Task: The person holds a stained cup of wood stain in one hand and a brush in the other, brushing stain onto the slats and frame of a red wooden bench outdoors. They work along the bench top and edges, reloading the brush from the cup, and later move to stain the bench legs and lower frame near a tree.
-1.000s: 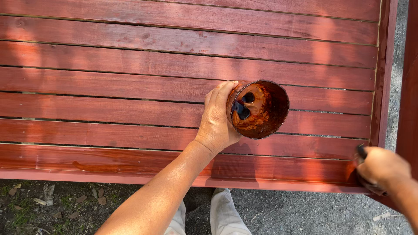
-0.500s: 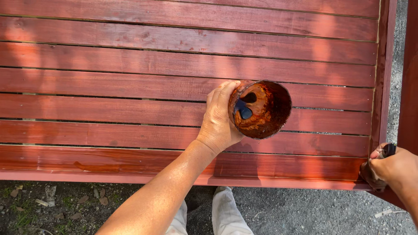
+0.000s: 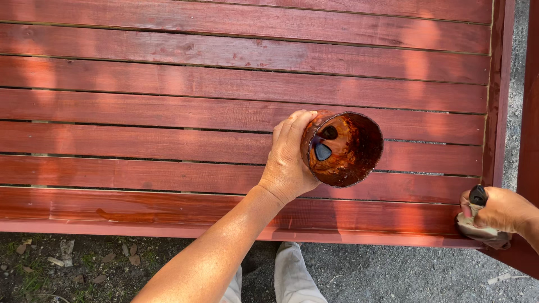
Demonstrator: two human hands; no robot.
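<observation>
My left hand [image 3: 289, 160] grips a round can [image 3: 343, 147] smeared with reddish-brown stain, held tilted above the red slatted wooden surface [image 3: 168, 84]; its open mouth shows a little liquid inside. My right hand [image 3: 499, 212] is at the surface's lower right corner, closed around a black-handled tool [image 3: 478, 196] together with a pale rag, and it presses against the front edge there.
The slats look wet and freshly stained, with gaps between them. A raised side rail [image 3: 498, 90] runs along the right. Below the front edge lie gravel and dirt with bits of debris [image 3: 62, 261], and my light trouser leg [image 3: 292, 278].
My right hand has moved up and inward along the lower right corner, bringing the black-handled tool more into view. The can and my left hand have hardly moved.
</observation>
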